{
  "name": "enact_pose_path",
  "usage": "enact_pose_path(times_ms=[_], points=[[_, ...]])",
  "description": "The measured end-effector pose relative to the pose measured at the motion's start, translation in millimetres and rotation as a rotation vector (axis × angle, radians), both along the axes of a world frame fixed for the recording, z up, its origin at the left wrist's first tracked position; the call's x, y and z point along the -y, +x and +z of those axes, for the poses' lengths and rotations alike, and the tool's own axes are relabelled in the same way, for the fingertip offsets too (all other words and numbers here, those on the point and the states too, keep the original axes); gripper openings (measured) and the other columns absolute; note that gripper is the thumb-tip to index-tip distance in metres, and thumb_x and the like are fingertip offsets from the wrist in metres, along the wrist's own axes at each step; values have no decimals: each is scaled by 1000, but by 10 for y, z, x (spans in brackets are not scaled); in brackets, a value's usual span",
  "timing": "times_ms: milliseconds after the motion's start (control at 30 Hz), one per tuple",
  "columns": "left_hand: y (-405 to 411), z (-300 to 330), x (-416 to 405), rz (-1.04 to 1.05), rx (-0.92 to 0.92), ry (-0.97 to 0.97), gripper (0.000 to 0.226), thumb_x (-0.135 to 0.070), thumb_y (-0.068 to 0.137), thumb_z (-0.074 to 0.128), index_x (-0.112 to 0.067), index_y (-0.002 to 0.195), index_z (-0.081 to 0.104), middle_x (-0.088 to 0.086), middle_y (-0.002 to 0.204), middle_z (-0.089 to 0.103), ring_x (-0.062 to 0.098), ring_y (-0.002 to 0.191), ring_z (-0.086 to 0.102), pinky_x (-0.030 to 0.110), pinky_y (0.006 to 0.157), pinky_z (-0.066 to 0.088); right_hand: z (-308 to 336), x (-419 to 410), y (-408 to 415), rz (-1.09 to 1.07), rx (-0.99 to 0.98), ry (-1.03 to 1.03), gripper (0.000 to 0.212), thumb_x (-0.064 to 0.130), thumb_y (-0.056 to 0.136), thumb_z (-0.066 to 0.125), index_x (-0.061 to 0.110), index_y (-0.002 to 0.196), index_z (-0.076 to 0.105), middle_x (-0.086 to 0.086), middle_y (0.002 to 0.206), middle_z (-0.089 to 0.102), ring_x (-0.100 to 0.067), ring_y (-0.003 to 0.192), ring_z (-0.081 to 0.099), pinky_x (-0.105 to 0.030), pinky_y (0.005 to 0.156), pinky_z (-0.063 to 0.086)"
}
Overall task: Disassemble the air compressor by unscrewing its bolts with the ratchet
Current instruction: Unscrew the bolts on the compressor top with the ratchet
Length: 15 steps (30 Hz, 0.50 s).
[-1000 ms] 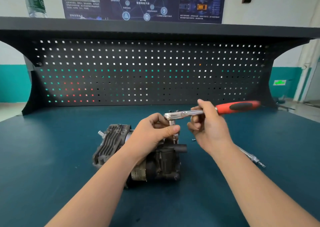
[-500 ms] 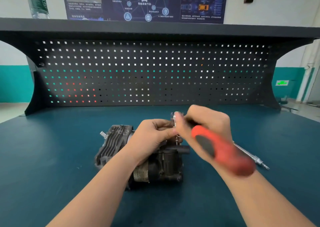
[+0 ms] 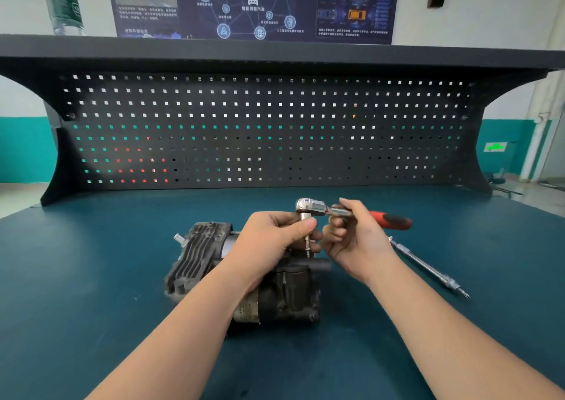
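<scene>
On the teal workbench (image 3: 91, 292), mid-bench, the air compressor (image 3: 275, 289) lies on its side, finned head toward the left, body apparently in one piece. Judgement: disassembly is at an early stage; no separated housing parts are visible, and how many bolts remain cannot be read. A long metal rod (image 3: 428, 266) lies on the bench to the right, well apart from the compressor. The ratchet (image 3: 318, 208) sits above the compressor's top, red handle pointing right, its extension running down to a bolt (image 3: 308, 251). The right hand (image 3: 357, 240) grips the ratchet shank just behind the head. The left hand (image 3: 275, 240) pinches the extension below the head, thumb across it, directly over the compressor.
</scene>
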<state>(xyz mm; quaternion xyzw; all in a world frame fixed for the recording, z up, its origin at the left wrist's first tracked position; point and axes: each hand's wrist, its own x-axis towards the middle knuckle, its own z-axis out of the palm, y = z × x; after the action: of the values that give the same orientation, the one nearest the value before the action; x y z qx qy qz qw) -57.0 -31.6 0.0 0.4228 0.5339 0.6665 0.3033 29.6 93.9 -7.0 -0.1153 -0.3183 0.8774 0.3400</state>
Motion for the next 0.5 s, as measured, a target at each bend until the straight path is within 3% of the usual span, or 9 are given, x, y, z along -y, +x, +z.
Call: enact_pose_path(times_ms=[100, 233, 300, 367, 433, 500], points=[[19, -1, -6, 38, 19, 29, 12, -9, 83, 67, 2, 89, 69, 12, 79, 73, 16, 63, 69, 22, 57, 54, 114, 79, 38, -259, 2, 189, 30, 22, 90, 55, 15, 61, 53, 0, 47, 44, -8, 37, 37, -19, 40, 27], [10, -17, -18, 61, -49, 48, 15, -10, 81, 71, 2, 89, 69, 8, 77, 74, 12, 62, 68, 17, 54, 50, 277, 299, 263, -783, 233, 1225, 42, 44, 81, 56, 17, 51, 44, 5, 46, 47, -2, 43, 41, -11, 45, 30], [-5, -13, 5, 42, -96, 39, 20, -13, 80, 71, 2, 93, 68, 6, 80, 75, 10, 65, 69, 15, 56, 50, 272, 394, 341, -795, 175, 1472, 38, 40, 83, 59, 28, 51, 43, 15, 48, 48, 2, 44, 43, -5, 45, 29], [-44, 4, 39, -37, -40, 29, 27, -13, 78, 70, 3, 99, 66, 9, 86, 74, 14, 71, 70, 19, 62, 52, 272, 397, 351, -774, 178, 1474, 39, 43, 84, 56, 23, 53, 46, 10, 49, 50, -2, 43, 43, -10, 43, 32], [-72, 15, 71, -163, 50, 2, 33, -11, 76, 67, 1, 106, 63, 12, 93, 73, 19, 77, 70, 25, 68, 55, 289, 333, 345, -721, 243, 1312, 42, 43, 85, 55, 10, 59, 53, -2, 52, 55, -5, 41, 45, -18, 44, 38], [-87, 9, 78, -217, 51, -30, 29, -2, 80, 62, 0, 109, 61, 13, 96, 73, 20, 79, 70, 26, 70, 55, 284, 202, 333, -624, 270, 1094, 34, 30, 90, 58, 12, 61, 58, -1, 49, 56, -8, 42, 47, -17, 45, 39]])
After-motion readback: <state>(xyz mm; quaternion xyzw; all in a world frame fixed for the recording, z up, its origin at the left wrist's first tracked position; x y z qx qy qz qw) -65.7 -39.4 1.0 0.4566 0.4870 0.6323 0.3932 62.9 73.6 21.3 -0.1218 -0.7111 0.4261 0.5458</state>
